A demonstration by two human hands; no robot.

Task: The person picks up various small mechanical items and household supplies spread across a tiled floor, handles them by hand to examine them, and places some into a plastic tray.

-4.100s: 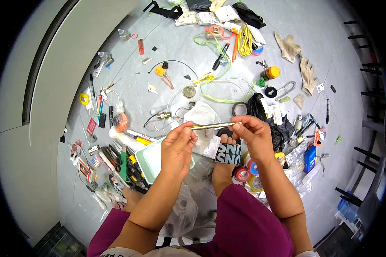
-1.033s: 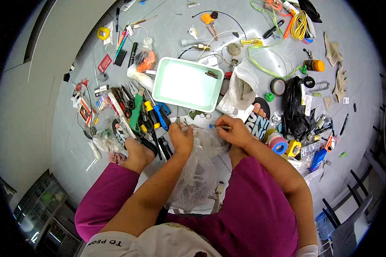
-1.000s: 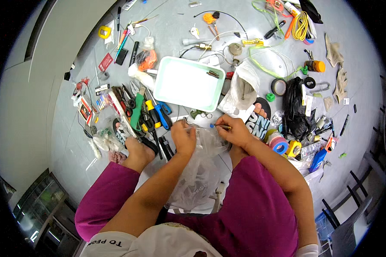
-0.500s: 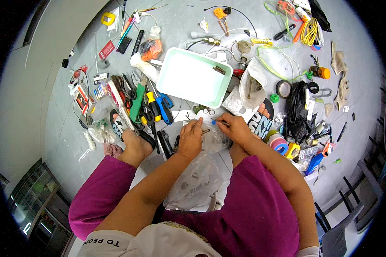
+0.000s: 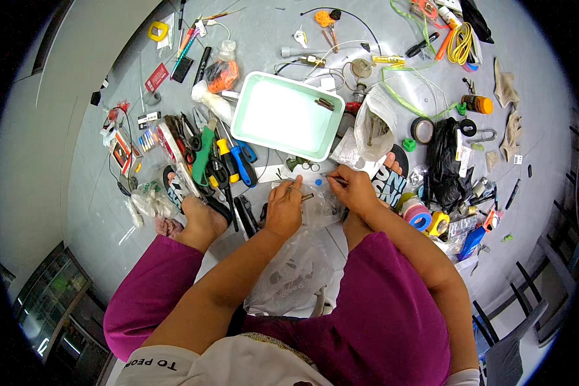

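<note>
Between my feet, my left hand (image 5: 284,207) is closed, with a short brownish rod (image 5: 307,197) jutting out beside its fingers. Opposite it, my right hand (image 5: 357,191) pinches a thin dark piece (image 5: 331,177), too small to name. A clear plastic bag (image 5: 318,211) lies under and between both hands, with a small blue round spot (image 5: 318,182) near the right fingertips. Just beyond my fingers are small dark bits on a white strip (image 5: 269,174). Farther off stands a pale green tray (image 5: 237,132) with several small brown metal pieces (image 5: 324,103) in it.
Pliers, scissors and screwdrivers (image 5: 243,161) are heaped by my left foot. A white bag (image 5: 374,122) stands open right of the tray. Tape rolls (image 5: 418,217), a black plastic bag (image 5: 445,161) and a yellow cord coil (image 5: 460,45) lie to the right. A chair (image 5: 508,347) stands at lower right.
My right hand has shifted slightly, its fingers a little farther from the blue spot. The left hand looks nearly still. The whole view has moved slightly.
</note>
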